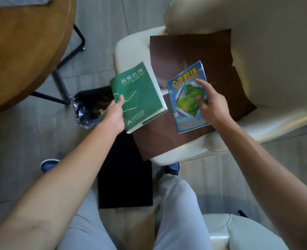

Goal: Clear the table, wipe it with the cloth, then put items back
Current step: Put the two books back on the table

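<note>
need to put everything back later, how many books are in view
2. The green book is gripped by the left hand at the chair's edge; the blue book lies on the brown mat under the right hand. None other visible.

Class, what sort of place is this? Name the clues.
Probably a lounge or reading corner: a round wooden table, a cream padded chair holding two books, and a lined waste bin on a grey tiled floor.

You have two books: one green book (pixel 138 95) in your left hand (pixel 115 115), one blue book (pixel 188 98) under your right hand (pixel 211 105). Two chairs, one table (pixel 22 51), one bin (pixel 90 107).
</note>
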`<state>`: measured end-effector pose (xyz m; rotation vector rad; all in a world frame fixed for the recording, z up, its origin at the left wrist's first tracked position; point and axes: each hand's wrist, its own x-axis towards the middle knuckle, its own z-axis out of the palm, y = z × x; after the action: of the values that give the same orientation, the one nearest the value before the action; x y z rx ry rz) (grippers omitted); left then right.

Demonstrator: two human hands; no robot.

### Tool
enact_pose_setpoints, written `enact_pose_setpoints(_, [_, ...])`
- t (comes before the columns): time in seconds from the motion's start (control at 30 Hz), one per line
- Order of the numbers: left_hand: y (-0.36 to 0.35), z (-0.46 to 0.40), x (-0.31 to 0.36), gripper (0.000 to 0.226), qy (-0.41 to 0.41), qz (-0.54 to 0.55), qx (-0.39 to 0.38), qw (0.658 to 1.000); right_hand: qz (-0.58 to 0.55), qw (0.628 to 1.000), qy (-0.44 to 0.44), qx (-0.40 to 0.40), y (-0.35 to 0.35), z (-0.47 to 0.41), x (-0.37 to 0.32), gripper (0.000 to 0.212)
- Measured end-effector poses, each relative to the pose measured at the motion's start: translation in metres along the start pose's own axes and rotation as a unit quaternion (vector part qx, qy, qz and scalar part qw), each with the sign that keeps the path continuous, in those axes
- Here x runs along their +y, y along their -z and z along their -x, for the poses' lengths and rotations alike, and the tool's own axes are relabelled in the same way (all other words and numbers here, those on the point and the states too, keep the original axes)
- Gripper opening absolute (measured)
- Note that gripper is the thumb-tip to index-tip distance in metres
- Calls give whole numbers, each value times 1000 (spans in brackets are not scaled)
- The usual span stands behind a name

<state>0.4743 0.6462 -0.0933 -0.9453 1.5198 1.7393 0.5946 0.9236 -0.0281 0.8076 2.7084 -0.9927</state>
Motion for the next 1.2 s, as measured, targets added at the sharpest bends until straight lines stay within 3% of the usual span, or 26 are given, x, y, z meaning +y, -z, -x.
enact_pose_setpoints(0.2, [62, 28, 64, 23, -5, 59, -41, 997, -43, 997, 58, 27, -2, 2, -88, 56])
enact_pose_setpoints(0.5, [173, 58, 159, 39, -7, 82, -114, 990, -100, 986, 130, 39, -31, -7, -236, 51])
enact_pose_setpoints(0.77, [275, 30, 231, 73, 37, 133, -217, 967, -122, 982, 144, 25, -84, -6, -355, 45])
enact_pose_setpoints(1.07, [414, 6, 335, 60, 50, 66, -223, 971, -180, 977, 106, 49, -167, 3, -496, 40])
enact_pose_setpoints(1.2, [476, -4, 386, 55, -45, 57, -207, 976, -205, 972, 104, 42, -192, 6, -555, 40])
